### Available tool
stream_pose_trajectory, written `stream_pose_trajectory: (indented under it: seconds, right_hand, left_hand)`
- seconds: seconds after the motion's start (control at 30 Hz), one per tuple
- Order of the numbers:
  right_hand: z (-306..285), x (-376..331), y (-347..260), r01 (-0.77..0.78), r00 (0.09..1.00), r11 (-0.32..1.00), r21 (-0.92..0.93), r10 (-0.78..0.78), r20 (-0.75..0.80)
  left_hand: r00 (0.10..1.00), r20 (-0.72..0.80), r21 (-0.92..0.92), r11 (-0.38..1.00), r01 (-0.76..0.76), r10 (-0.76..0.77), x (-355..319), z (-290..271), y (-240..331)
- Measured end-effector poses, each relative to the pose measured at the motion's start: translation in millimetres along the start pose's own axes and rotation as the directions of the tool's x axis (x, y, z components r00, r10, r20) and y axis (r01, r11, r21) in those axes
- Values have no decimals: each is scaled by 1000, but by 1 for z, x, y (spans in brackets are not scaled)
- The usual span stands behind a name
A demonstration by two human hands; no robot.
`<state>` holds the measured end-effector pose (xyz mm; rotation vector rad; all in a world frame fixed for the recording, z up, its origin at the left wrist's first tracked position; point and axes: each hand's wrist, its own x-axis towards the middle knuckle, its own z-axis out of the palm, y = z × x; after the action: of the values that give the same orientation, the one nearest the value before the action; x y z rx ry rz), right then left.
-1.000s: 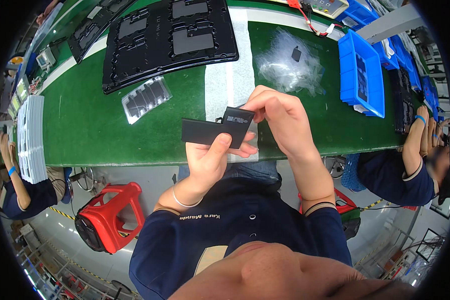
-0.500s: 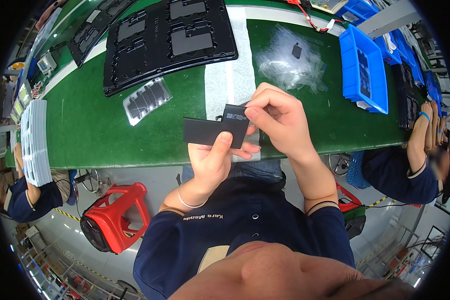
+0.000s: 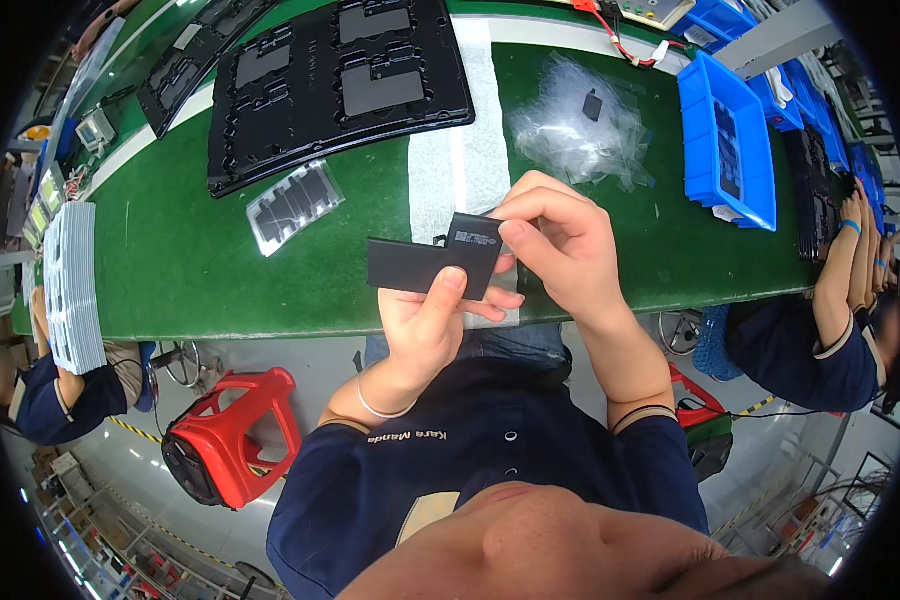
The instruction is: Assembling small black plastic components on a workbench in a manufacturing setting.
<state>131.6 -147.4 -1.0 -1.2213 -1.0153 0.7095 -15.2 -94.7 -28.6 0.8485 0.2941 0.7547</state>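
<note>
A flat black L-shaped phone battery, with small pale print on its upper arm, is held over the table's near edge. My left hand is closed on it, thumb on the face and fingers underneath. At its upper right corner my right hand pinches the edge between thumb and forefinger; whether a thin film or tab is also between them is hidden. Beyond the battery, to the left, lies a clear sheet with black strips. Farther off, a black moulded tray holds grey L-shaped pieces.
A heap of clear film with a small black piece lies back right on the green table. Beside it stands a blue bin. White trays are stacked at left. Co-workers sit both sides; a red stool is below left.
The battery and my right hand have shifted very slightly to the right. Both hands keep their hold, and the things on the table stay in place.
</note>
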Motion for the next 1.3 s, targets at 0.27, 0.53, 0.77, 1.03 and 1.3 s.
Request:
stream_pose_trajectory:
  seconds: [0.27,0.53,0.77,1.03,1.3]
  right_hand:
    - [1,-2,-1,5,1000,1000,8,-5,-3]
    - [8,-6,0,-72,997,976,207,68,27]
    - [-18,3,4,-10,988,971,239,-28,154]
    - [-22,-29,9,436,877,530,-727,-69,475]
    - [-13,-32,8,432,885,506,-746,-78,459]
  left_hand:
    - [995,96,99,995,-32,23,-2,0,2]
    - [990,139,110,993,-41,26,-9,1,-3]
    - [977,178,454,871,-189,119,3,-16,22]
    - [991,-102,497,867,-27,90,39,-74,116]
    - [912,-92,-22,915,-404,400,40,-34,75]
